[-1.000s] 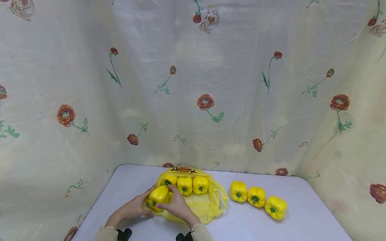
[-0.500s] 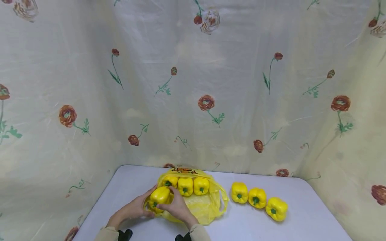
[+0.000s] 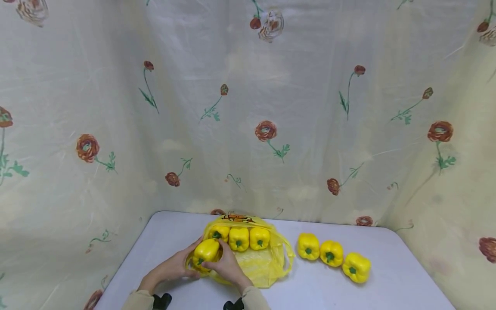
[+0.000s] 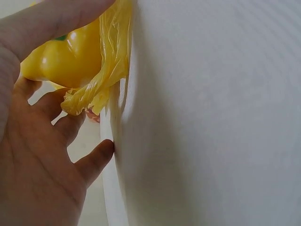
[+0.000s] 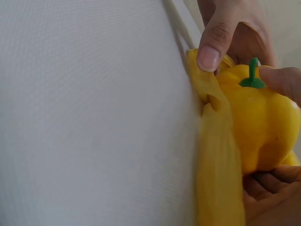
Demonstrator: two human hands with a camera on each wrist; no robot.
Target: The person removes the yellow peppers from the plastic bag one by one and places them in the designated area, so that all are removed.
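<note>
In the head view, a yellow bell pepper (image 3: 206, 249) with a green stem sits at the left side of the mouth of a yellow plastic bag (image 3: 253, 273). My right hand (image 3: 227, 266) grips this pepper, its thumb beside the stem and its fingers underneath in the right wrist view. My left hand (image 3: 177, 263) holds the left edge of the bag; its thumb (image 5: 215, 44) lies on the plastic in the right wrist view. The other left fingers (image 4: 63, 115) are spread behind the bag and pepper. Inside the bag, 3 more yellow peppers (image 3: 238, 239) stand in a row.
To the right of the bag, 3 yellow bell peppers (image 3: 331, 253) lie in a slanting row on the white table (image 3: 310, 288). The bag's loop handle (image 3: 288, 258) spreads toward them. A flowered curtain (image 3: 302, 107) surrounds the table at the back and sides.
</note>
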